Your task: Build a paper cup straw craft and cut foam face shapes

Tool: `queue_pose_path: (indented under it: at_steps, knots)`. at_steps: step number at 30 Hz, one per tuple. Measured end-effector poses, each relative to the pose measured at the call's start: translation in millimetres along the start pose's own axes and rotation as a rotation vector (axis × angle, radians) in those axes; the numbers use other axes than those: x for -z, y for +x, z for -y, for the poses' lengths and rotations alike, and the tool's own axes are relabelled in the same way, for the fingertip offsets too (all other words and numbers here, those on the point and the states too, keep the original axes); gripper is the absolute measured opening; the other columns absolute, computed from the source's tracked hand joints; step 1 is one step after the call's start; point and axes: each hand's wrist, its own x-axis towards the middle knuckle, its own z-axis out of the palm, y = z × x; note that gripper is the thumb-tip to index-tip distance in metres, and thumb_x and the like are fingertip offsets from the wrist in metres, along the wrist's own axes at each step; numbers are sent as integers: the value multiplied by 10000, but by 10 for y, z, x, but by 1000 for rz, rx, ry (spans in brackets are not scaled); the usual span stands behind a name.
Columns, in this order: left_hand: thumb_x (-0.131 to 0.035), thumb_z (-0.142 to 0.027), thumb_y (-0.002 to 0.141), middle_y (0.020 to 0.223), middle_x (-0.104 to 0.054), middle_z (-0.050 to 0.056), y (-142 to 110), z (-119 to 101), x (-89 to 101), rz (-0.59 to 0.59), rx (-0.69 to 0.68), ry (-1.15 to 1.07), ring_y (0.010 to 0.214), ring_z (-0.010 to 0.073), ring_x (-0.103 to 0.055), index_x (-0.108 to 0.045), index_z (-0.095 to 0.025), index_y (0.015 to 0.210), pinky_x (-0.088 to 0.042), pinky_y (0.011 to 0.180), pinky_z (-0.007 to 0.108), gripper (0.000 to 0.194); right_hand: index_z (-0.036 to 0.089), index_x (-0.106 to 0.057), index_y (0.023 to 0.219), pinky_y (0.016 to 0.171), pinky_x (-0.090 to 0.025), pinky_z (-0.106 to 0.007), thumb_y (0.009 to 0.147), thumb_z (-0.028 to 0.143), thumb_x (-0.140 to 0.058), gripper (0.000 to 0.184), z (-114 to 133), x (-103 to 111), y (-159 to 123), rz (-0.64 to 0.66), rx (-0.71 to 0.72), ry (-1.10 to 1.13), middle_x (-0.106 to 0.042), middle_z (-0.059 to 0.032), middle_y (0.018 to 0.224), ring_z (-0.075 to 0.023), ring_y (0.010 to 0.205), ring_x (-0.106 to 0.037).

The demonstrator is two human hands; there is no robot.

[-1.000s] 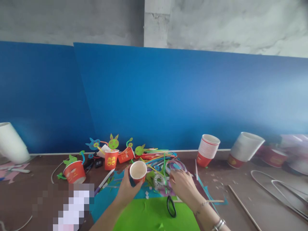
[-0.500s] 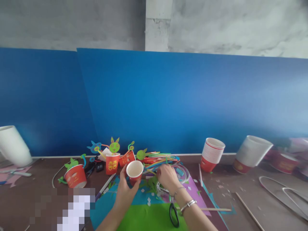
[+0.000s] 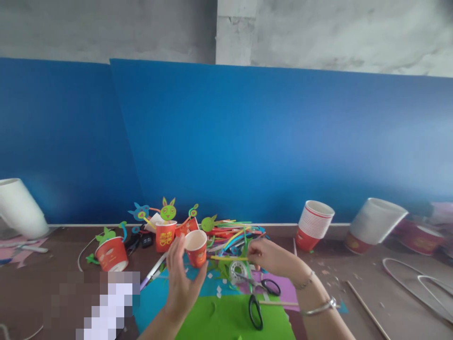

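Observation:
My left hand [image 3: 184, 278] is closed round a red paper cup [image 3: 197, 255], tilted so its white inside shows. In my right hand [image 3: 264, 255] the fingers pinch a yellow straw [image 3: 226, 258], which lies level and points left toward the cup. A thin green straw [image 3: 247, 250] runs upright beside those fingertips; whether they hold it too I cannot tell. Just below are a roll of tape [image 3: 233, 267] and scissors [image 3: 255, 312] with black handles. Green paper [image 3: 205, 318] and blue paper [image 3: 155, 300] lie underneath.
Decorated red cups [image 3: 165, 236] stand at the back left, one with a green rabbit face [image 3: 168, 209]. Many coloured straws [image 3: 230, 236] are heaped behind my hands. On the right are stacked cups [image 3: 314, 224], another wrapped stack [image 3: 377, 224] and a wooden stick [image 3: 366, 307].
My right hand has lifted out of the straw pile and moved right, now with the yellow straw. The scissors and tape have come into clearer view. My left hand still holds the cup.

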Motion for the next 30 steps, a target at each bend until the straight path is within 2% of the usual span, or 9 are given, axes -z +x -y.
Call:
queue_pose_path:
  at_steps: [1, 3, 7, 9, 12, 17, 21, 25, 30]
  knots:
    - [-653, -279, 788, 1275, -501, 143, 4, -63, 44, 35, -135, 16, 1231, 309, -421, -359, -196, 1339, -364, 1001, 478, 630, 162, -637, 714, 558, -438, -229, 834, 195, -490, 193, 17, 31, -31, 15, 19, 14, -673, -27, 654, -127, 585, -605]
    - [-633, -236, 817, 1156, -603, 89, 1, -180, 107, 189, -299, 47, 1121, 261, -510, -474, -224, 1253, -398, 944, 408, 464, 160, -630, 695, 571, -438, -230, 837, 215, -487, 209, 61, 80, -80, 37, 53, 38, -673, -26, 650, -125, 586, -604]
    - [-543, -250, 885, 927, -692, 47, -11, -309, 121, 361, -329, 30, 860, 202, -602, -545, -194, 1165, -439, 747, 325, 285, 160, -651, 726, 563, -424, -234, 828, 227, -474, 215, 164, 129, -135, 69, 98, 87, -677, -25, 646, -129, 575, -589]
    - [-497, -212, 905, 822, -695, 19, -8, -319, 97, 380, -328, 2, 752, 178, -604, -587, -203, 1081, -427, 679, 304, 198, 169, -680, 746, 568, -414, -240, 811, 219, -483, 213, 221, 119, -150, 52, 99, 61, -690, -28, 676, -134, 585, -584]
    - [-480, -202, 910, 724, -682, 6, -6, -311, 64, 362, -350, -27, 657, 161, -589, -619, -198, 1007, -415, 648, 297, 170, 210, -727, 770, 595, -406, -255, 770, 222, -529, 198, 322, 41, -163, -5, 82, -36, -695, -13, 691, -132, 566, -566]
    - [-506, -237, 903, 642, -656, -20, -26, -302, 35, 401, -326, -38, 596, 153, -577, -641, -221, 979, -414, 632, 296, 156, 194, -674, 496, 711, -397, -313, 706, 127, -537, 260, 507, -175, -142, -70, 59, -283, -569, 10, 444, -115, 471, -479]
    - [-506, -252, 903, 648, -665, -15, -43, -257, 11, 455, -296, -40, 596, 165, -585, -648, -225, 943, -418, 630, 307, 151, 165, -641, 455, 787, -382, -363, 689, 56, -507, 291, 577, -289, -86, -83, 26, -322, -561, -7, 425, -106, 438, -463]
    - [-486, -270, 909, 637, -669, -9, -56, -218, -16, 454, -322, -47, 591, 181, -590, -655, -230, 946, -418, 618, 319, 177, 188, -679, 529, 706, -389, -295, 760, 131, -496, 301, 549, -353, -24, -85, 125, -303, -620, -17, 500, -116, 480, -494]
    - [-478, -271, 914, 601, -646, -11, -66, -235, -34, 429, -324, -76, 562, 168, -581, -669, -229, 954, -424, 596, 307, 199, 196, -706, 587, 631, -357, -238, 731, 123, -507, 256, 526, -387, 0, -59, 225, -337, -655, -11, 554, -105, 506, -469]
